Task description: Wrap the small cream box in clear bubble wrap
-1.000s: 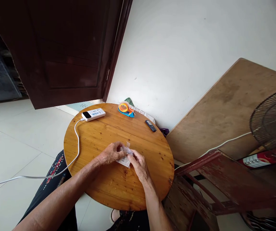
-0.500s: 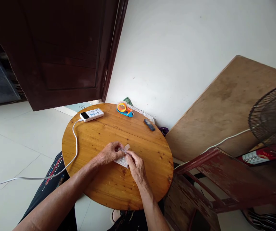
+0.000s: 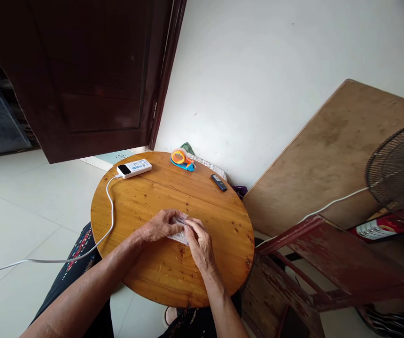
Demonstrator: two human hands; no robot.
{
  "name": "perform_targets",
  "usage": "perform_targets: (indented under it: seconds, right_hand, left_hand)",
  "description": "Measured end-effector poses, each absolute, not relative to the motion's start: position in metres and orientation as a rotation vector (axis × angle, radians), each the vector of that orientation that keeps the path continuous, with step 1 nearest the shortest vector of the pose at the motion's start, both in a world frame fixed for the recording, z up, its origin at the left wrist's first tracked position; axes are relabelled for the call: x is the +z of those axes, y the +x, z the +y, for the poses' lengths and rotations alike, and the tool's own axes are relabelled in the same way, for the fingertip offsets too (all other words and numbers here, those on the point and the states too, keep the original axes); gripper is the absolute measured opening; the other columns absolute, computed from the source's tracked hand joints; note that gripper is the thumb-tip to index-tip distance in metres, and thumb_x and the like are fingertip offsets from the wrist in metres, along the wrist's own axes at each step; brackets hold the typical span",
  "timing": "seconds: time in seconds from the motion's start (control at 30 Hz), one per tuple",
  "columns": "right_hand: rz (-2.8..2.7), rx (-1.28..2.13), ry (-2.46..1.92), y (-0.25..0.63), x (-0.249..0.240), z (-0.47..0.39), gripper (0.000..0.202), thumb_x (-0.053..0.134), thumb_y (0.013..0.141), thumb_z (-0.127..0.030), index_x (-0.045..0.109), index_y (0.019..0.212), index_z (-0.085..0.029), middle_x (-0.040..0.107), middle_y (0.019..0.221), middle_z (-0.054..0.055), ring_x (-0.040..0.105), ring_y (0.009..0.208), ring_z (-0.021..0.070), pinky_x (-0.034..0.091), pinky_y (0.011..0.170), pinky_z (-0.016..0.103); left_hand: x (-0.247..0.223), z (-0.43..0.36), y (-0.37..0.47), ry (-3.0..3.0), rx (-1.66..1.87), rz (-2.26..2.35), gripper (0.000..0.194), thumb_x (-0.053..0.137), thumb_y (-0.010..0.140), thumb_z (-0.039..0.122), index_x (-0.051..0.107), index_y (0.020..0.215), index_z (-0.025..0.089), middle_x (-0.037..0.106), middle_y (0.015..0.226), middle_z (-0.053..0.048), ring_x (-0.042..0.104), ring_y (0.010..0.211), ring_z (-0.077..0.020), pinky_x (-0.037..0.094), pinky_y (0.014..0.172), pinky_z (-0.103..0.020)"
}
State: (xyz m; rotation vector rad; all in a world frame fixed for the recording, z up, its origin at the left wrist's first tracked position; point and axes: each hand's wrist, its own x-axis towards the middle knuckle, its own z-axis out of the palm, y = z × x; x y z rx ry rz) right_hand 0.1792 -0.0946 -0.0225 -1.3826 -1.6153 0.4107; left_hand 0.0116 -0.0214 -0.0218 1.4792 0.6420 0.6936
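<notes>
A small clear plastic packet [image 3: 179, 237] with pale printing lies between my hands, just over the round wooden table [image 3: 223, 235]. My left hand [image 3: 160, 226] is closed on its left side, thumb and fingers pinching the clear film. My right hand [image 3: 201, 245] grips the right side, its thumb and forefinger close to the left thumb. A translucent flap shows above the fingertips. My fingers cover much of the packet, and what it contains cannot be made out.
A white power bank [image 3: 136, 168] with a white cable [image 3: 112, 211] lies at the back left. An orange and blue tape dispenser [image 3: 182, 160] and a dark handheld device [image 3: 219, 182] sit near the wall. Right of the table stand a worn red wooden chair [image 3: 332, 263] and a fan [image 3: 395, 164].
The translucent flap that stuck up above my fingers now lies lower and flatter. My right fingers have moved slightly over the packet's top; both hands stay in nearly the same place.
</notes>
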Motion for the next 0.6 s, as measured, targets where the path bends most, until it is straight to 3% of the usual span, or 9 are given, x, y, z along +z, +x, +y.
perform_targets:
  seconds: [0.33,0.6]
  right_hand:
    - [-1.56,0.39,-1.403,0.174,-0.016,-0.086,0.018,0.061,0.087,-0.038,0.069,0.085,-0.021,0.065,0.111,0.009,0.06,0.108,0.0242,0.045,0.098,0.034]
    - [-1.605,0.38,-1.411,0.173,-0.011,-0.079,0.018,0.061,0.087,-0.036,0.069,0.087,-0.019,0.064,0.113,0.011,0.06,0.11,0.0234,0.044,0.099,0.035]
  left_hand:
    - [-0.021,-0.022,0.012,1.598,0.714,0.706,0.045,0.07,0.078,0.045,0.065,0.107,0.011,0.06,0.076,0.001,0.049,0.065,-0.0106,0.038,0.059,-0.021]
    - [-0.022,-0.023,0.012,1.676,0.725,0.72,0.04,0.064,0.082,0.038,0.065,0.112,0.012,0.062,0.081,-0.001,0.051,0.07,-0.0117,0.04,0.062,-0.021]
